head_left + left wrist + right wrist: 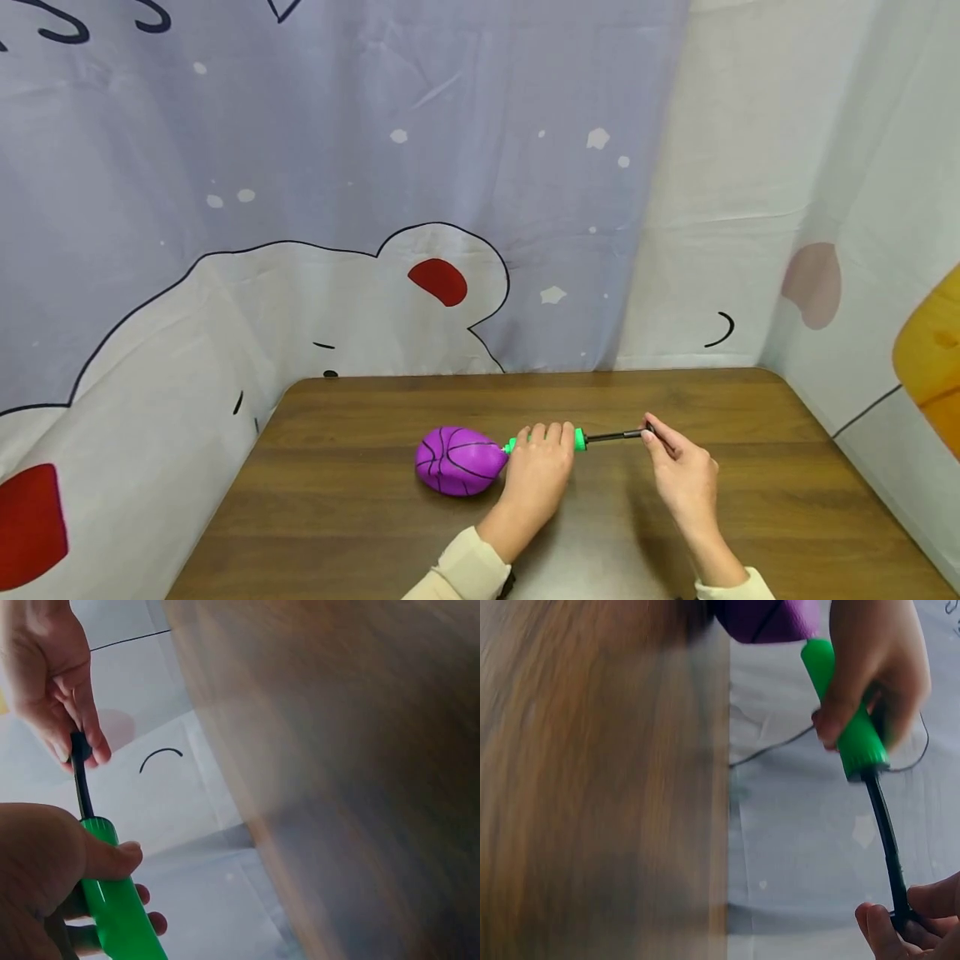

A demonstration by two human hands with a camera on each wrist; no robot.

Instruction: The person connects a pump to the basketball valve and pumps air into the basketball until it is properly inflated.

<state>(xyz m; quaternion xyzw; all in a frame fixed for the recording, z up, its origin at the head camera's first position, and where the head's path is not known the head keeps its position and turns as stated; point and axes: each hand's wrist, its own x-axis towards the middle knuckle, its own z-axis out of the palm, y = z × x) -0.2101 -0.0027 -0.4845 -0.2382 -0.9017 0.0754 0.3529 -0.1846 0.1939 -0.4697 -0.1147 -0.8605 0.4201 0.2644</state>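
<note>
A purple ball with black basketball lines (459, 462) sits on the table, misshapen and drawn to a point at its right end. At that point it meets the nozzle end of a green hand pump (861, 742). My left hand (538, 471) grips the green barrel, thumb along one side and fingers round the other. The black pump rod (615, 436) sticks out of the barrel to the right. My right hand (684, 475) pinches the black handle at the rod's end between thumb and fingers; the handle (81, 746) also shows in the left wrist view.
The wooden table (360, 533) has its back edge against a printed fabric curtain (570, 183). More fabric (862, 250) hangs along the right side. Cream sleeves (468, 567) cover both forearms.
</note>
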